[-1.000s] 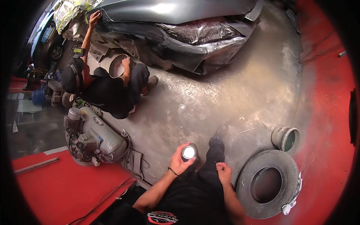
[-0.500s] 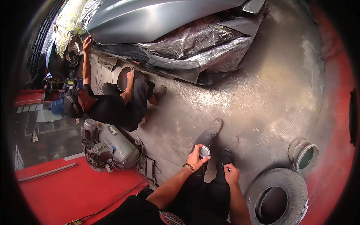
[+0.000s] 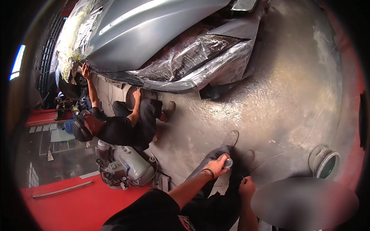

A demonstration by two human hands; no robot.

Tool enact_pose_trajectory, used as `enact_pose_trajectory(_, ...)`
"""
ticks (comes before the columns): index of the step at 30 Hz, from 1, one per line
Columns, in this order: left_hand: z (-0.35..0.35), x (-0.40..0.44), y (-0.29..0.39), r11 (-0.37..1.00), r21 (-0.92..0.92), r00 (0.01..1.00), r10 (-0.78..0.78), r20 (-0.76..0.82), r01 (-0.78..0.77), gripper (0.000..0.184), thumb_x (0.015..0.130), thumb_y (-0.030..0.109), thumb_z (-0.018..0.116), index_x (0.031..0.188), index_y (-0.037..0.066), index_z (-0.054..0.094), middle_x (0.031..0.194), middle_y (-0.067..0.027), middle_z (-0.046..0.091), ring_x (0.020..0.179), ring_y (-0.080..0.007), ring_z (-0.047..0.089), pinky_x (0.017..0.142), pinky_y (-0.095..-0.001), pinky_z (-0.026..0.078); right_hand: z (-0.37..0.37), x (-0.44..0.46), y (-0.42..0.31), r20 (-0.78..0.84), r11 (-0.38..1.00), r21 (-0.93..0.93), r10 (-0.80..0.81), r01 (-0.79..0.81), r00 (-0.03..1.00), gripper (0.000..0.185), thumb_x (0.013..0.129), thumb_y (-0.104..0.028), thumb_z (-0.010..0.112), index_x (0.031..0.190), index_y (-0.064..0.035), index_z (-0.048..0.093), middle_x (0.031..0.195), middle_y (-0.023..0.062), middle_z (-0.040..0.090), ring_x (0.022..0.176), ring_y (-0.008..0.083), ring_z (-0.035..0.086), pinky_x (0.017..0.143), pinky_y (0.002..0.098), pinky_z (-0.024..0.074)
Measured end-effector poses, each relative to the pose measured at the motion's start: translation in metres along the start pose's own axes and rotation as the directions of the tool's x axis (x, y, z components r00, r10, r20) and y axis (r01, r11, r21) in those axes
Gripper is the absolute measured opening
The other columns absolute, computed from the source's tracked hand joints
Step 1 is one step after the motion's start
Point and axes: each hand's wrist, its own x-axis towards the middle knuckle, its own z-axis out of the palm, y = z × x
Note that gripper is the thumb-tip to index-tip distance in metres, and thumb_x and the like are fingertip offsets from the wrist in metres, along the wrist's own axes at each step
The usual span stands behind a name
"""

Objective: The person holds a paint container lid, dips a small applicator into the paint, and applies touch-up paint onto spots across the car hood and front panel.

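My left hand is closed round a small round tin with a silvery rim, held above my legs. My right hand is closed in a pinch beside my right knee. A thin dark stick-like thing pokes out of its fingers; its kind is too small to make out. The two hands are apart, with the right one lower in view. Beyond them is the front of a grey car, partly wrapped in clear plastic film.
A co-worker in black squats at the car's front corner, one arm raised to it. An air compressor stands to the left by a red floor area. A bucket sits at right, near a blurred oval patch. A thin cable crosses the floor.
My view has turned, so the car, co-worker and compressor sit lower and the compressor further right. Both hands still hold their things. A blurred patch covers where the tyre was.
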Motion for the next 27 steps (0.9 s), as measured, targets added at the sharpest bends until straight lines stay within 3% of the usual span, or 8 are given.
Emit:
enact_pose_trajectory(7,-0.016,0.025,0.022,0.983,0.167,0.993,0.061,0.100,-0.077,0.061,0.096,0.033,0.079,0.145,0.016,0.046,0.154,-0.0146,0.059,0.112,-0.0425,0.074,0.095,-0.0552,0.059,-0.003,0.016,-0.012,-0.028,0.995,-0.005,0.095,-0.095,0.995,0.009,0.102,-0.017,0.065,0.099,-0.0092,0.066,0.083,0.0217,0.072,0.080,0.0487,0.071,0.071,0.0603,0.0523)
enact_pose_trajectory(13,-0.020,0.043,0.035,0.984,0.141,0.989,0.095,0.113,-0.111,0.062,0.096,0.032,0.081,0.145,0.017,0.046,0.159,-0.0120,0.054,0.113,-0.0416,0.074,0.094,-0.0535,0.060,-0.014,0.030,-0.015,0.008,0.990,-0.012,0.144,-0.144,0.990,0.008,0.103,-0.018,0.066,0.101,-0.0110,0.067,0.084,0.0210,0.073,0.081,0.0470,0.072,0.072,0.0600,0.0527)
enact_pose_trajectory(16,-0.012,0.050,0.026,0.973,0.180,0.989,0.132,0.074,-0.143,0.064,0.096,0.032,0.080,0.148,0.021,0.044,0.164,-0.0121,0.049,0.115,-0.0454,0.073,0.097,-0.0554,0.059,-0.015,0.034,-0.012,-0.004,0.993,0.000,0.115,-0.115,0.993,0.007,0.103,-0.019,0.066,0.101,-0.0117,0.067,0.083,0.0209,0.073,0.080,0.0470,0.072,0.071,0.0601,0.0524)
enact_pose_trajectory(27,-0.014,0.049,0.011,0.973,0.197,0.987,0.095,0.130,-0.120,0.069,0.095,0.030,0.081,0.152,0.021,0.042,0.170,-0.0126,0.045,0.119,-0.0451,0.071,0.100,-0.0543,0.059,-0.011,0.029,-0.027,0.026,0.988,-0.041,0.151,-0.150,0.988,0.008,0.105,-0.020,0.064,0.103,-0.0122,0.066,0.083,0.0214,0.074,0.081,0.0471,0.072,0.071,0.0593,0.0532)
